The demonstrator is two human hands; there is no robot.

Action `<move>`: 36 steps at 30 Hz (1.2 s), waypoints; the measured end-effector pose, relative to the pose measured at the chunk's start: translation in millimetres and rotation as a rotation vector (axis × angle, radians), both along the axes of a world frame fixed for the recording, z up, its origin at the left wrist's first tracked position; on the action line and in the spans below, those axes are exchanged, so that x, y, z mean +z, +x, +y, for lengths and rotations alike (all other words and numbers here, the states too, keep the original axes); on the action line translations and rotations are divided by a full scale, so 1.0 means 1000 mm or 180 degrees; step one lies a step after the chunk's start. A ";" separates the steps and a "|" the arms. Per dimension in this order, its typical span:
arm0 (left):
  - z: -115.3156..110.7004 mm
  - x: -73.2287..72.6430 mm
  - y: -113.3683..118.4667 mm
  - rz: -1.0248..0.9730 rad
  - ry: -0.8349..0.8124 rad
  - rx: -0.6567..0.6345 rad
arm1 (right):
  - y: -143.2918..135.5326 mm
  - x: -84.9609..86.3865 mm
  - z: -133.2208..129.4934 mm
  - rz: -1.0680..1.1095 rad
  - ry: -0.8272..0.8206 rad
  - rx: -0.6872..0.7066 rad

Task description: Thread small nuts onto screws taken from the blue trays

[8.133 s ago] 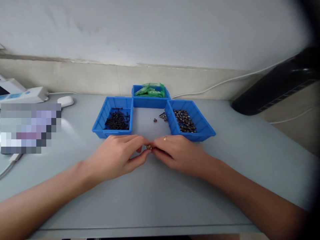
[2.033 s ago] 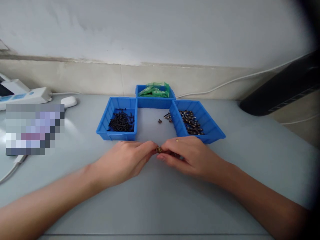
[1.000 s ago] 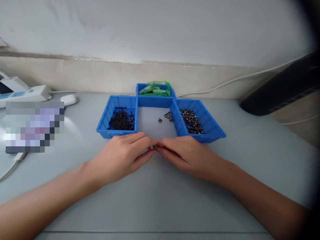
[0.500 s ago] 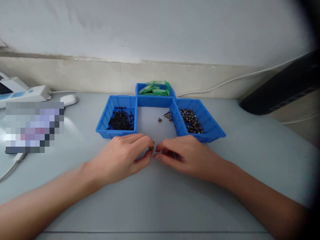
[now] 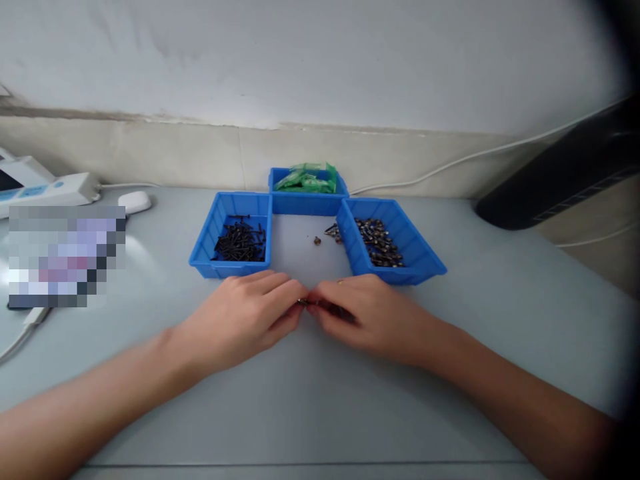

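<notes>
My left hand (image 5: 255,310) pinches a small brassy metal part (image 5: 303,302) between thumb and forefinger, low over the grey table. Thumb and forefinger of my right hand (image 5: 373,310) are closed at the other side of that part, and the fingertips of both hands meet. Something dark and shiny shows faintly under the curled right fingers; its kind is hidden. Just beyond the hands are a blue bin of black screws (image 5: 240,241) on the left and a blue bin of shiny metal fittings (image 5: 379,241) on the right.
A third blue bin (image 5: 309,204) with green plastic packets (image 5: 307,179) stands against the wall. Loose metal pieces (image 5: 333,231) lie between the bins. At left are a power strip (image 5: 65,189), a white case (image 5: 135,201) and a blurred-out device (image 5: 67,257). A black cylindrical object (image 5: 560,173) stands right.
My right thumb and forefinger have closed and come up against the small part in my left hand. The gap between the two hands is gone. The view has shifted slightly.
</notes>
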State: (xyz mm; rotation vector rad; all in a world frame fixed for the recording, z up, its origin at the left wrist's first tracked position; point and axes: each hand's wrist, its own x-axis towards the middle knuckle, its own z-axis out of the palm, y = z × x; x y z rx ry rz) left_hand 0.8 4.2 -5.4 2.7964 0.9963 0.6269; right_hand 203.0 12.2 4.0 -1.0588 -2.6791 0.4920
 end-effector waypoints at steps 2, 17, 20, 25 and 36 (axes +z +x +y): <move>0.001 0.000 -0.001 0.0001 0.0001 0.0001 | 0.000 0.000 0.001 -0.0043 0.0041 -0.0032; 0.002 0.002 -0.001 0.0038 -0.0004 -0.0051 | 0.003 -0.004 0.005 -0.0114 0.0011 0.0030; 0.002 0.002 -0.001 -0.0045 0.0070 -0.0091 | 0.002 -0.005 0.005 0.0017 -0.0083 0.0044; 0.001 0.001 0.000 -0.0130 0.0040 -0.0142 | 0.001 -0.004 0.003 0.0137 -0.0219 0.0049; 0.000 0.004 0.000 0.0048 -0.0095 0.0119 | 0.005 -0.004 0.003 -0.0079 0.0222 0.0002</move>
